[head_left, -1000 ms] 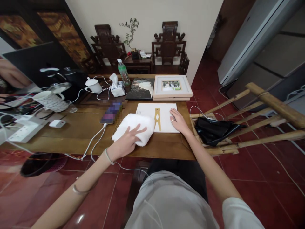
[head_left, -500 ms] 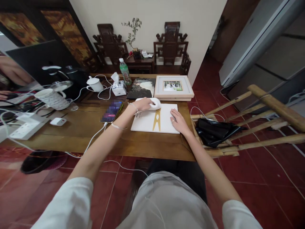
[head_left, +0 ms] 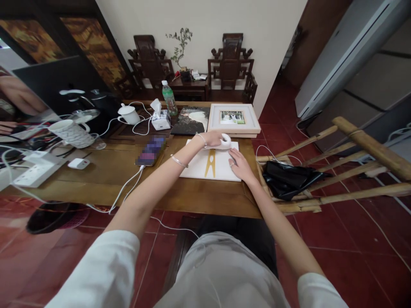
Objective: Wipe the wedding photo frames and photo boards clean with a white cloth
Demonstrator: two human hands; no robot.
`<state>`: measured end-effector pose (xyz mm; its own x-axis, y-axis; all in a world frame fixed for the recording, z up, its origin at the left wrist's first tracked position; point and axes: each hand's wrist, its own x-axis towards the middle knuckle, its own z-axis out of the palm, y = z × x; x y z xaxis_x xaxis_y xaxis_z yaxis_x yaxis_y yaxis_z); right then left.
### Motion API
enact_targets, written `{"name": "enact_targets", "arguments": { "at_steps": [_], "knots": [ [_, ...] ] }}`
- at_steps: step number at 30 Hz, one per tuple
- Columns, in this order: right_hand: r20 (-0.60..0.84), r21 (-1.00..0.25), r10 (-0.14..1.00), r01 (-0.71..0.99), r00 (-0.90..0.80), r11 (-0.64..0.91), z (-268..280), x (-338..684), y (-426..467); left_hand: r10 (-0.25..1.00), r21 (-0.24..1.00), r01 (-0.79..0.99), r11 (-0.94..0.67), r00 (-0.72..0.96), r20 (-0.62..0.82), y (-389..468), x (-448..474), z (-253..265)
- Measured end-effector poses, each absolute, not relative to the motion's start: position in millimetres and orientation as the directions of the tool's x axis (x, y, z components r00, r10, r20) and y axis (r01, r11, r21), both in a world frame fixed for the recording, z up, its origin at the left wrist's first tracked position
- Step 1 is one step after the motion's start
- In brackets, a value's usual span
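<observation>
A white rectangular board point(head_left: 195, 169) with a golden A-shaped figure point(head_left: 210, 164) lies flat on the wooden table. Over the board's upper part, my left hand point(head_left: 212, 139) is closed around a white object with a rounded, loop-like end point(head_left: 226, 138). Its exact kind is unclear, and my fingers cover part of it. My right hand point(head_left: 241, 164) lies on the board's right edge, fingers stretched out flat, holding nothing. The fingertips of my right hand come close to the white object.
Behind the board are a white picture frame point(head_left: 252, 122) and a dark photo panel point(head_left: 184, 122). A tissue box point(head_left: 161, 121), green bottle point(head_left: 168, 98), phone point(head_left: 150, 152), mugs and a power strip point(head_left: 35, 173) stand leftward. A bamboo chair point(head_left: 340, 194) holds a black bag point(head_left: 289, 179).
My left hand has slid the white object rightward along the board's upper part, closer to my right hand. My right hand stays nearly in place on the board's right edge.
</observation>
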<state>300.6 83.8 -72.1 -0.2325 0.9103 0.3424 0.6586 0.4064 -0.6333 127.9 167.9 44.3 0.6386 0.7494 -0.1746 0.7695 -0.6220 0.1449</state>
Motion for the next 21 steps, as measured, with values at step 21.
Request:
{"name": "enact_targets", "arguments": {
  "at_steps": [21],
  "knots": [
    [0.340, -0.624, 0.914, 0.675, -0.220, 0.394, -73, 299, 84, 0.667, -0.046, 0.668, -0.743, 0.733, -0.136, -10, 74, 7]
  ]
}}
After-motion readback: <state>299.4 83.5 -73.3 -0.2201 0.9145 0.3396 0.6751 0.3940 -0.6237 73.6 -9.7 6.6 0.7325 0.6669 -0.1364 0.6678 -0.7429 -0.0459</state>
